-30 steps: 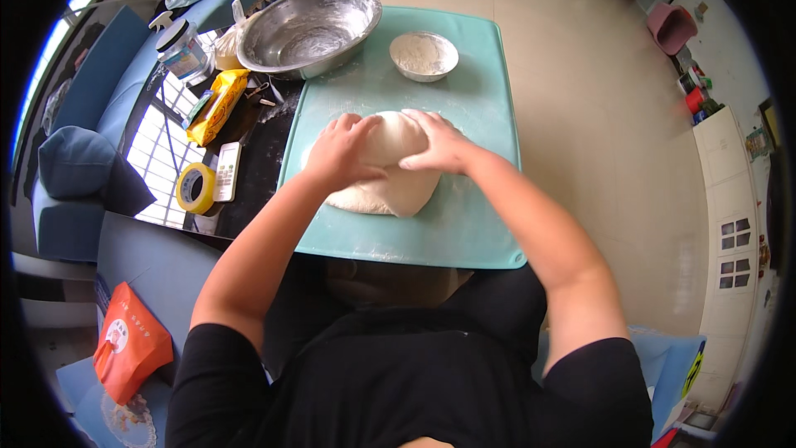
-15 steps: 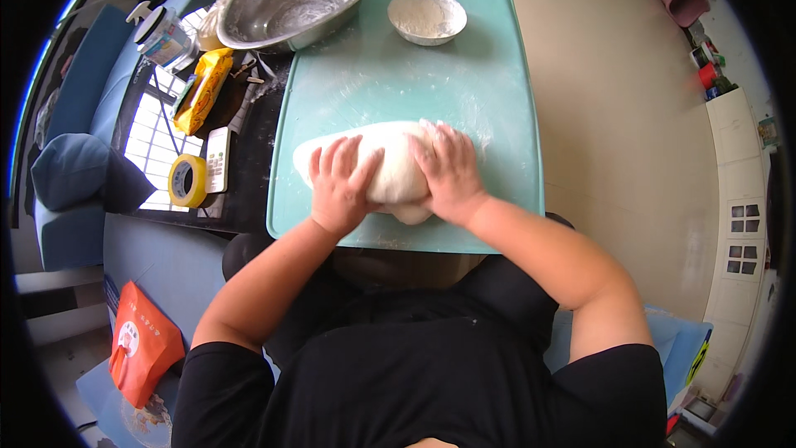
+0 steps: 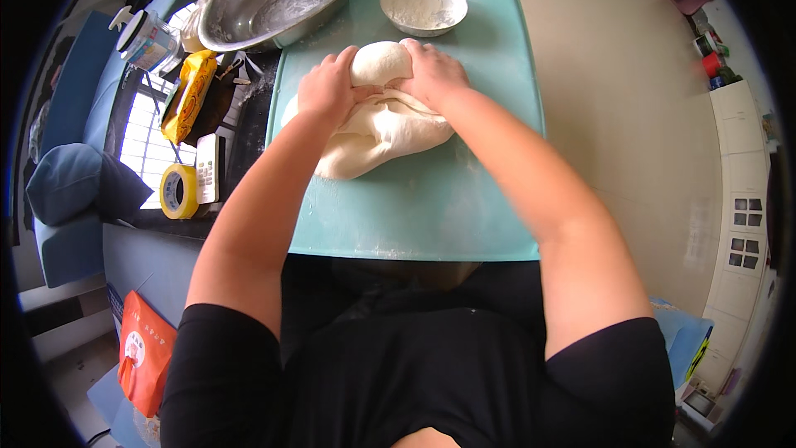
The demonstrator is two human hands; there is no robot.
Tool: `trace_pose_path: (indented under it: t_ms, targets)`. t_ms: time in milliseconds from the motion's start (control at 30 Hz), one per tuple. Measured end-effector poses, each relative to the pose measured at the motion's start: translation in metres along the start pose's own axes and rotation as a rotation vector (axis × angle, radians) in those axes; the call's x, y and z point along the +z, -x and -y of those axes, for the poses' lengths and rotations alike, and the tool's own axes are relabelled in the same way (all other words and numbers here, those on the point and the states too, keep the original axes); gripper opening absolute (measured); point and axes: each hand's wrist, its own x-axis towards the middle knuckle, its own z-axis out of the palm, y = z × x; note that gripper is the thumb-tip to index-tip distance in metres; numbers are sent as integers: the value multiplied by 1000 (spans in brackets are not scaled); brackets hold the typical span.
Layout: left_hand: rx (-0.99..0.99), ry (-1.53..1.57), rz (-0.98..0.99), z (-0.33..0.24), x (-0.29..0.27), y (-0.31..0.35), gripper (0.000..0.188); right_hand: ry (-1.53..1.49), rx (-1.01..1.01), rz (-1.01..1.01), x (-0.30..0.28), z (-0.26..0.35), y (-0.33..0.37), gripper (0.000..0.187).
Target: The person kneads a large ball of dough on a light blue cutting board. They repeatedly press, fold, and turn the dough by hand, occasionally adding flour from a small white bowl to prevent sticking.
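A large lump of white dough [image 3: 377, 133] lies on a pale green board [image 3: 390, 224]. Its far part bulges up in a smooth round fold, while the near part is creased and spread toward me. My left hand [image 3: 327, 87] grips the dough on the left of the bulge, fingers pointing away and curled over it. On the bulge's right side, my right hand [image 3: 433, 75] presses into the dough with bent fingers. Both palms touch the dough, and some fingertips are hidden behind it. Beyond my right hand stands a small metal bowl [image 3: 424, 31] of white flour.
A big floury steel basin [image 3: 286, 4] overlaps the board's far left corner. On the dark table to the left are a jar [image 3: 151, 43], a yellow packet [image 3: 191, 98], a white remote control [image 3: 207, 168] and a yellow tape roll [image 3: 190, 191]. An orange bag [image 3: 148, 353] sits at lower left.
Both hands have moved away from me across the board, pushing the dough with them. The smooth oblong lump is now folded, with a bulge at its far side.
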Motion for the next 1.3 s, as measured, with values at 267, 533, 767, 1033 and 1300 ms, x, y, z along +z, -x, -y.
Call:
trace_pose_path:
  t_ms: [267, 533, 767, 1033, 1300]
  targets:
    - [173, 161, 133, -20, -62, 63, 91, -122, -124, 114, -51, 4, 80, 107]
    - [282, 48, 57, -47, -34, 142, 114, 112, -220, -29, -6, 32, 167, 107]
    - [401, 44, -220, -32, -9, 137, 92, 60, -465, -367, 34, 7, 148, 98]
    - [155, 17, 31, -25, -2, 42, 84, 0, -244, -179, 4, -3, 50, 82]
    - [-15, 26, 108, -16, -6, -3, 67, -101, -112, -112, 0, -1, -5, 75]
